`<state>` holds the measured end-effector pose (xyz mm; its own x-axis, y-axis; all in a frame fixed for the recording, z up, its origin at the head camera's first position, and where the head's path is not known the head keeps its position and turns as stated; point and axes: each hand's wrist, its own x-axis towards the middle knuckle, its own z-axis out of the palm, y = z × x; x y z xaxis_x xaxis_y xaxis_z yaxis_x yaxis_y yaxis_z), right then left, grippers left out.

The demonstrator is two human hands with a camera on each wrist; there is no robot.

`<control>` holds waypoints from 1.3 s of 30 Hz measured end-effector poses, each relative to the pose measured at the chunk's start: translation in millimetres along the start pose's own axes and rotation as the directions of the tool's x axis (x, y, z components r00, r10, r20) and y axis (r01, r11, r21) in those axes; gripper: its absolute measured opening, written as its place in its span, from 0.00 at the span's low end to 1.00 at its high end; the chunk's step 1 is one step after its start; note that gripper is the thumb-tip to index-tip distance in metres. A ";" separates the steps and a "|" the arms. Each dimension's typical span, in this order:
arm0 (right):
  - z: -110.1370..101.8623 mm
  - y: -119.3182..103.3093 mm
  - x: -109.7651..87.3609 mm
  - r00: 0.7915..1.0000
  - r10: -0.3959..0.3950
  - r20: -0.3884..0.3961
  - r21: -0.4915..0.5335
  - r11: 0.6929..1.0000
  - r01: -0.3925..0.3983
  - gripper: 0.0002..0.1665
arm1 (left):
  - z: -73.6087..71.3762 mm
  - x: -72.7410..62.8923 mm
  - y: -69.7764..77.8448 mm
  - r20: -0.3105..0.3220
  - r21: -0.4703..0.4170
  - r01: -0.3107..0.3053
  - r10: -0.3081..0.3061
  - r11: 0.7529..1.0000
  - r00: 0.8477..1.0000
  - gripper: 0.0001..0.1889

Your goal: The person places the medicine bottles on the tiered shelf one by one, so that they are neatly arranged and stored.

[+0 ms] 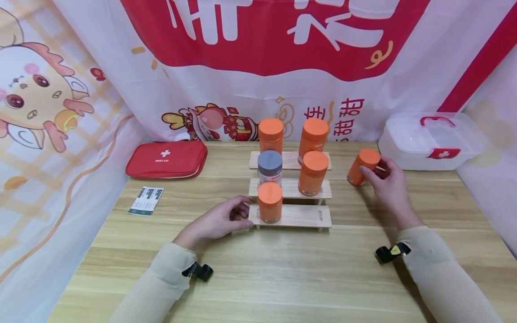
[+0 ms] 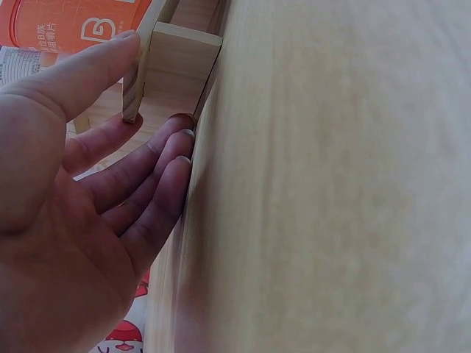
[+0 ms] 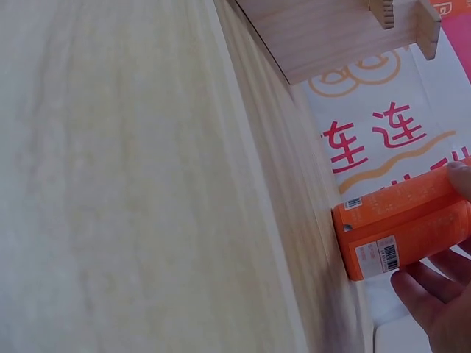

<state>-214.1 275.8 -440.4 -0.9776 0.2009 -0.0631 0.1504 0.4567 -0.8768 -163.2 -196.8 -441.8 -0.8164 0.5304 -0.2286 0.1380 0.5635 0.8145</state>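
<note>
A three-step wooden rack [image 1: 296, 216] stands mid-table with orange-capped jars on it. My left hand [image 1: 226, 218] pinches the left end of its lowest step; in the left wrist view the thumb [image 2: 96, 70] lies over the board and the index finger below. An orange jar [image 1: 270, 206] stands on that step near this hand. The middle step bears a grey-capped jar [image 1: 269, 166] and another orange jar [image 1: 313, 175]. To the rack's right, my right hand [image 1: 392, 186] grips a slightly tilted orange jar [image 3: 401, 228]. Whether its base touches the table I cannot tell.
Two more orange jars, a left one [image 1: 271, 134] and a right one [image 1: 313, 139], stand on the top step. A red first-aid pouch [image 1: 167, 160] and a printed card [image 1: 146, 200] lie at left. A white lidded box [image 1: 430, 143] sits at the back right, near the cloth backdrop.
</note>
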 end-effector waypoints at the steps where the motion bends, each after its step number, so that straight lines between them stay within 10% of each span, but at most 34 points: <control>1: 0.2 -0.1 -0.2 1.000 -0.006 -0.003 -0.002 1.000 0.006 0.51 | -0.1 0.2 0.0 0.000 0.000 0.000 0.000 1.000 1.000 0.29; 39: -2.0 -1.1 -6.9 1.000 -0.004 -0.008 -0.021 1.000 0.004 0.50 | -0.9 0.9 0.9 0.001 0.002 0.008 -0.008 1.000 1.000 0.29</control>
<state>-207.2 275.6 -438.0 -0.9771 0.2056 -0.0556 0.1494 0.4752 -0.8671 -164.3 -196.4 -440.8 -0.8169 0.5266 -0.2352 0.1328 0.5687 0.8118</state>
